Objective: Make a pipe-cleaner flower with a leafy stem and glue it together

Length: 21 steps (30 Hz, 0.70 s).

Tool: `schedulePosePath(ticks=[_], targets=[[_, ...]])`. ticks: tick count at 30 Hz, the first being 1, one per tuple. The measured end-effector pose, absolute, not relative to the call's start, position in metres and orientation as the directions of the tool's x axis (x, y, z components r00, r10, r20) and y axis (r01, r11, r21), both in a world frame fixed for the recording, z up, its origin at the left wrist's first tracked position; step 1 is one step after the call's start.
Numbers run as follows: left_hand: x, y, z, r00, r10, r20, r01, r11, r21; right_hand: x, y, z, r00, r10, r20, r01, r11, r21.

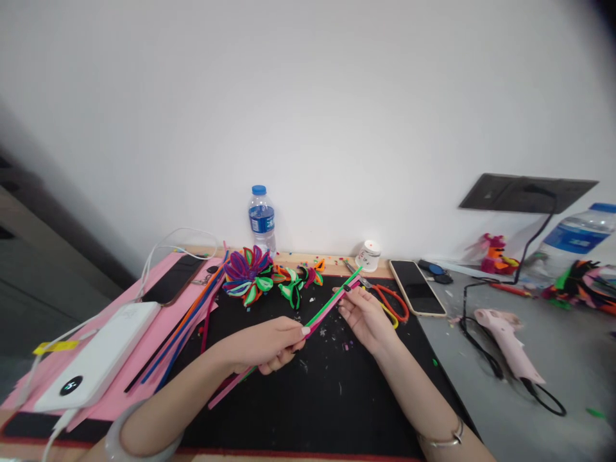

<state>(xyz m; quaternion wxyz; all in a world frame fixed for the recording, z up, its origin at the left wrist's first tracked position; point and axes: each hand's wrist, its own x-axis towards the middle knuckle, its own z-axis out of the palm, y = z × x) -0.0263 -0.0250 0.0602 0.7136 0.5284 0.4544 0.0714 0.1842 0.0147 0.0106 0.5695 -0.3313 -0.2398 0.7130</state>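
Pink and green pipe cleaners (328, 308) run slantwise in front of me, above a black mat (308, 410). My left hand (276, 345) is closed around their lower middle, thumb on top. Near their upper end, my right hand (364, 316) pinches the bundle beside a small dark piece. Behind my hands lie a large purple, green and orange pipe-cleaner flower (248, 273) and smaller green and orange pieces (291, 292). Orange-handled scissors (395, 301) rest beyond my right hand.
On the left are a white power bank (103, 353), a dark phone (174, 280) and loose pipe cleaners (185, 327). A bottle (262, 221) and paper cup (369, 255) stand behind. Rightward lie another phone (418, 287) and a pink glue gun (510, 346) with its cable.
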Motion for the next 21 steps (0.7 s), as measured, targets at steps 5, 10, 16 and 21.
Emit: schedulePosePath(ticks=[5,10,16,21], targets=[[-0.028,-0.024,0.057,0.553,0.582,-0.596,0.449,0.394,0.802,0.183,0.014,0.013,-0.14,0.97,-0.198,-0.656,-0.24,-0.716],[-0.03,-0.025,0.048,0.636,0.569,-0.521,0.445,0.28,0.85,0.179,0.011,0.015,-0.131,0.973,-0.188,-0.584,-0.229,-0.778],[-0.016,-0.021,0.046,0.674,0.583,-0.454,0.387,0.244,0.889,0.168,0.002,0.017,-0.187,0.968,-0.169,-0.415,-0.234,-0.879],[0.003,-0.013,0.035,0.614,0.673,-0.413,0.309,0.277,0.91,0.162,-0.002,0.018,-0.278,0.951,-0.138,-0.376,-0.24,-0.895]])
